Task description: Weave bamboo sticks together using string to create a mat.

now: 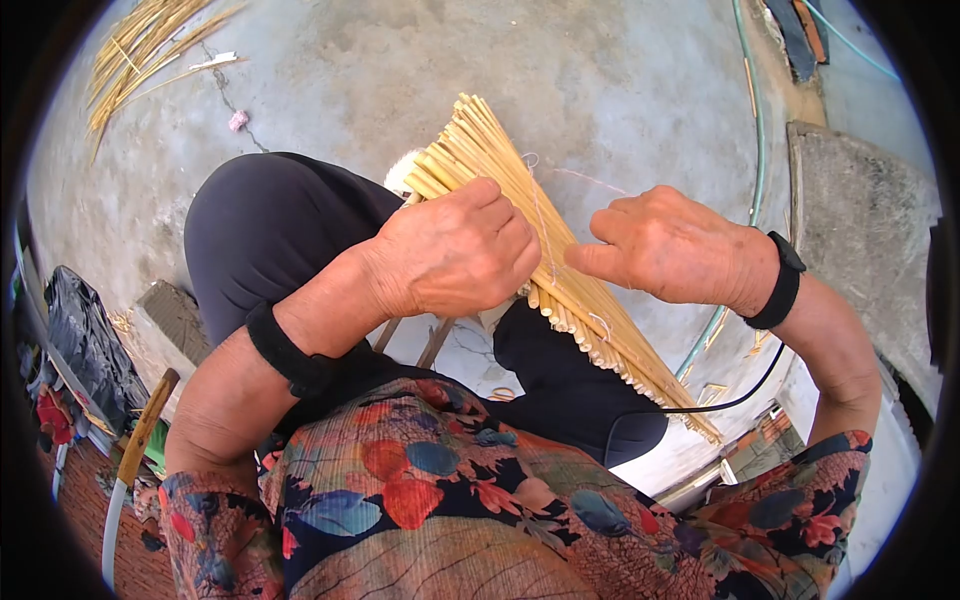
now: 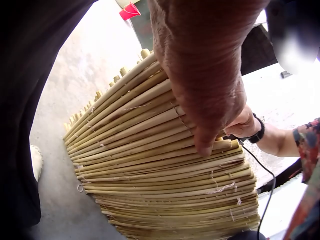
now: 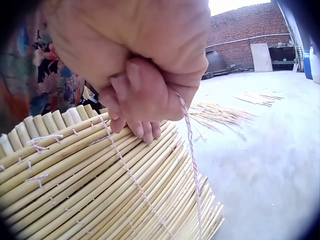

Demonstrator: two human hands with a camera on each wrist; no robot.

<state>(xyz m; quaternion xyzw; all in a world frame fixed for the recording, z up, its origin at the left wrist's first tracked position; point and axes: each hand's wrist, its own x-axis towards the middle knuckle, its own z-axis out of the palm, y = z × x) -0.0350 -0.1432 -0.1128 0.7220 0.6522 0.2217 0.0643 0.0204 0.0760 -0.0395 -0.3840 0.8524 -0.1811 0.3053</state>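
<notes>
A mat of straw-coloured reed stalks (image 1: 600,310), stitched together with thin string, slants across the person's lap. My left hand (image 1: 450,250) grips the mat near its upper end, and in the left wrist view its thumb (image 2: 202,142) lies along the stalks. Just to the right of the mat is my right hand (image 1: 670,245), fingers curled in. A pink-and-white twisted string (image 3: 191,145) comes out of this fist and hangs down over the reeds in the right wrist view. Another length of string crosses the mat's face. The left palm is hidden.
Loose stalks (image 1: 140,60) lie on the concrete floor at the far left, with a small pink bundle (image 1: 238,120) nearby. A green hose (image 1: 757,130) and a stone slab (image 1: 860,200) are on the right. A wooden-handled blade (image 1: 145,430) stands at the lower left.
</notes>
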